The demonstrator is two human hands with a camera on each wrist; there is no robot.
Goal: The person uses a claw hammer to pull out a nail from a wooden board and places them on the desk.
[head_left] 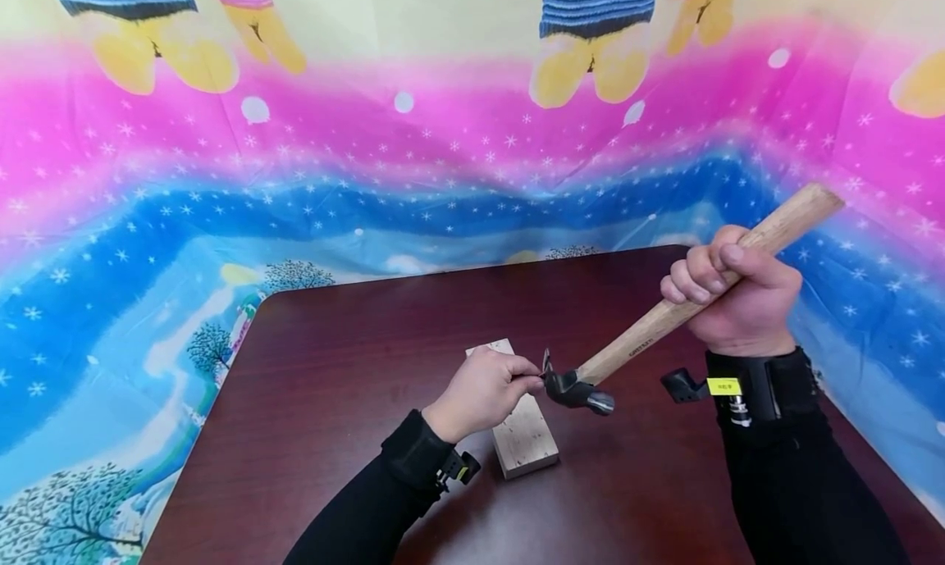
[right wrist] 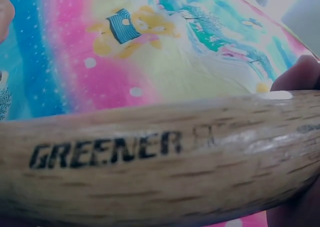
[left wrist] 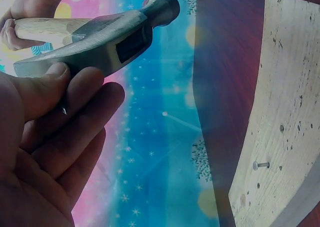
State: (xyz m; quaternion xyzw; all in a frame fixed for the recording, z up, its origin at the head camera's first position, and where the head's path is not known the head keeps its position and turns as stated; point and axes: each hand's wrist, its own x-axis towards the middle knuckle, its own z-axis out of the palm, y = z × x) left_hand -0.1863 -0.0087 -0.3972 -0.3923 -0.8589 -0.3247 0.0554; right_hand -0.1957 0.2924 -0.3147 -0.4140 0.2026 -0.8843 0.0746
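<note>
Dark red, the bench carries the block and its nail. The left hand pinches apparently a second nail at the claw; the right hand grips the hammer, best held still lest the pinch slip.

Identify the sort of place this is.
Probably a makeshift indoor recording corner: a reddish-brown table, a teddy-bear-and-snowflake fabric backdrop behind and beside it, and a small camera strapped to the right wrist.
</note>
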